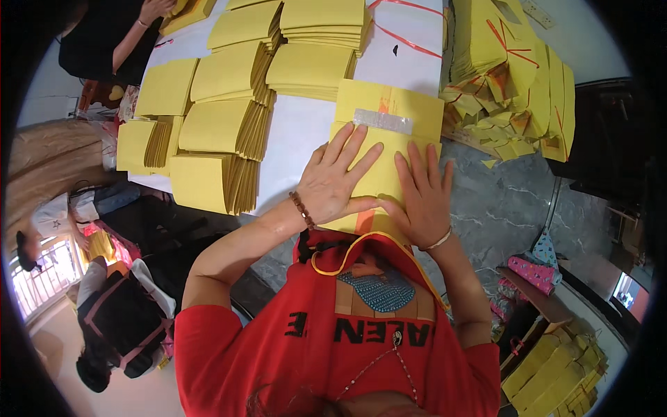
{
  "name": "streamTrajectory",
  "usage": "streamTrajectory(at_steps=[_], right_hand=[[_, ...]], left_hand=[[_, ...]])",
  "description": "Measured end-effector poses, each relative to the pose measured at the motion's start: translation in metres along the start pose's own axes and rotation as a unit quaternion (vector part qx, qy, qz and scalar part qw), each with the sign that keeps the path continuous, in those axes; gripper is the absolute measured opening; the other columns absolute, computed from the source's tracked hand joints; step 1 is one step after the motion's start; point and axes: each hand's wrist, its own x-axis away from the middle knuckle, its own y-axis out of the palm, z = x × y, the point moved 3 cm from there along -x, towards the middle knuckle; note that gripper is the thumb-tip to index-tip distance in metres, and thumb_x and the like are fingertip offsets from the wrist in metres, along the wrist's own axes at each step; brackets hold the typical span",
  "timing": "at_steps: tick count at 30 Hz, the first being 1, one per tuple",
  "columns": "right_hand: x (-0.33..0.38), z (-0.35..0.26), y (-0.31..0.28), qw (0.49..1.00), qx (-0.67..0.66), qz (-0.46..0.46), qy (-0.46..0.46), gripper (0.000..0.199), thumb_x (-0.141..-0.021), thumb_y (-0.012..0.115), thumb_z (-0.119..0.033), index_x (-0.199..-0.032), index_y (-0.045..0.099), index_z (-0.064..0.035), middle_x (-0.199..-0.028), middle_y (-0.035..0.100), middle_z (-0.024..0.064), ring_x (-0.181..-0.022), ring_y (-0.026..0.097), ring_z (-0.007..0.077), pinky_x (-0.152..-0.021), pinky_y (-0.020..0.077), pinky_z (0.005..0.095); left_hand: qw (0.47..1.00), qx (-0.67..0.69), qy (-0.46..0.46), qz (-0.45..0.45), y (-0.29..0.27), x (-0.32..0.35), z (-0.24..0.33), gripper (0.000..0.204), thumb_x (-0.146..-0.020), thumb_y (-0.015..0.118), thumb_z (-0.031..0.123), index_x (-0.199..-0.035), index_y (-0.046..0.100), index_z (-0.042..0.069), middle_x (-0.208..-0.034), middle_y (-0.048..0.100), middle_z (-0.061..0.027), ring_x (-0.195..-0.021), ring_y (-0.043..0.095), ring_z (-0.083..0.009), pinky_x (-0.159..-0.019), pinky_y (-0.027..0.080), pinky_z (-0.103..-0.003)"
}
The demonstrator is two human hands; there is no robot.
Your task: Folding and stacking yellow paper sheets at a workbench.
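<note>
A yellow cardboard piece [410,97] lies at the table's front right, with orange marks on it. Across its far part runs a strip of greyish, shiny tape [383,121]. My left hand [333,174] presses flat on the left side of the cardboard, fingers spread, fingertips just by the tape. On the right side my right hand [424,194] also lies flat with its fingers apart. The two thumbs meet near the cardboard's near end. Neither hand grips anything.
Stacks of folded yellow card [222,125] cover the left and far part of the white table [292,132]. Bundled yellow card with red ties [486,55] stands at the right. Another person's hand [156,10] is at the far left; a further person [125,320] sits lower left.
</note>
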Motion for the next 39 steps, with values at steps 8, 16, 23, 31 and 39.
streamTrajectory(at_steps=[8, 16, 23, 31, 39], right_hand=[[-0.001, 0.01, 0.005, 0.996, -0.065, 0.033, -0.043, 0.068, -0.08, 0.056, -0.045, -0.13, 0.038, -0.0028, -0.141, 0.025, 0.0178, -0.13, 0.021, 0.0424, -0.094, 0.0295, 0.0601], [0.001, 0.006, 0.005, 0.997, -0.033, 0.055, -0.047, 0.07, -0.078, 0.059, -0.043, -0.129, 0.039, -0.0013, -0.14, 0.027, 0.018, -0.128, 0.024, 0.0426, -0.092, 0.0343, 0.058], [0.004, 0.023, -0.001, 0.95, -0.302, 0.023, -0.073, 0.06, -0.087, 0.05, -0.021, -0.136, 0.026, 0.0021, -0.143, 0.024, 0.0162, -0.133, 0.018, 0.037, -0.109, 0.0154, 0.0395], [0.012, 0.035, -0.02, 0.806, -0.528, 0.24, 0.121, 0.056, -0.094, 0.037, -0.03, -0.141, 0.017, -0.0071, -0.142, 0.028, 0.0146, -0.131, 0.028, 0.0276, -0.106, 0.0217, 0.0408], [0.038, 0.035, -0.006, 0.824, -0.485, 0.239, 0.168, 0.058, -0.095, 0.031, -0.042, -0.141, 0.018, -0.0088, -0.14, 0.032, 0.0153, -0.128, 0.033, 0.0281, -0.104, 0.0263, 0.0427]], left_hand=[[0.996, 0.078, 0.038, 0.001, 0.001, 0.0, -0.011, 0.081, -0.078, 0.055, 0.055, -0.14, 0.024, 0.013, -0.144, 0.018, -0.0219, -0.133, 0.016, -0.0382, -0.101, 0.026, -0.048], [0.992, -0.088, 0.089, 0.01, -0.023, 0.006, 0.01, 0.072, -0.073, 0.059, 0.048, -0.134, 0.037, 0.015, -0.142, 0.027, -0.0129, -0.132, 0.022, -0.0318, -0.103, 0.014, -0.055], [0.963, -0.167, 0.211, 0.026, -0.015, 0.007, 0.033, 0.053, -0.074, 0.055, 0.017, -0.122, 0.046, -0.003, -0.106, 0.055, -0.026, -0.095, 0.056, -0.0343, -0.078, 0.048, -0.039], [0.96, -0.196, 0.174, 0.097, -0.008, -0.003, 0.042, 0.051, -0.07, 0.056, 0.019, -0.114, 0.053, -0.005, -0.092, 0.06, -0.024, -0.077, 0.059, -0.0306, -0.062, 0.048, -0.036], [0.958, -0.004, 0.041, 0.283, -0.114, -0.032, -0.081, 0.031, -0.079, 0.053, 0.011, -0.108, 0.055, 0.001, -0.077, 0.063, -0.0151, -0.067, 0.06, -0.0324, -0.058, 0.049, -0.041]])
